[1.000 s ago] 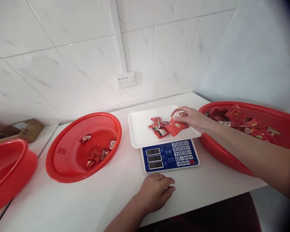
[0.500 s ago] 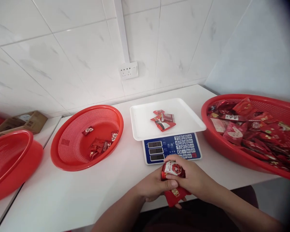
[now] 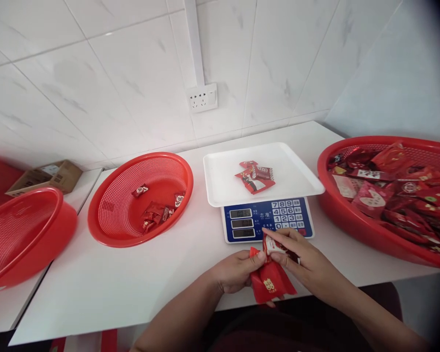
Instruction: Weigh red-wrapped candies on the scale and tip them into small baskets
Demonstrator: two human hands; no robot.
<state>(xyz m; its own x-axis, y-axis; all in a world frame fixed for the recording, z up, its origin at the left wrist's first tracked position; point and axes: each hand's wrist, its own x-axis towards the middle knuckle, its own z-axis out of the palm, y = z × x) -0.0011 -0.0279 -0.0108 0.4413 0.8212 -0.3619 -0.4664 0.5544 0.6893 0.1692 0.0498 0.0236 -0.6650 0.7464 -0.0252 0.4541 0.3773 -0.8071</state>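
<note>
scale readout (image 3: 240,223) unreadable, right basket (image 3: 370,234) cropped

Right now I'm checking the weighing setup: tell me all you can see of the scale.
The scale is a blue-faced unit with three small displays, a white keypad and a white square tray on top. It sits level on the white table, between two red baskets. A few red packets lie on the tray. No hand touches it.

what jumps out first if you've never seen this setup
Both hands meet at the table's near edge: the left hand pinches a red packet, and the right hand holds a smaller packet above it. Behind them a blue scale carries a white tray with a few packets. At far right, a red basket is heaped with red packets.
</note>
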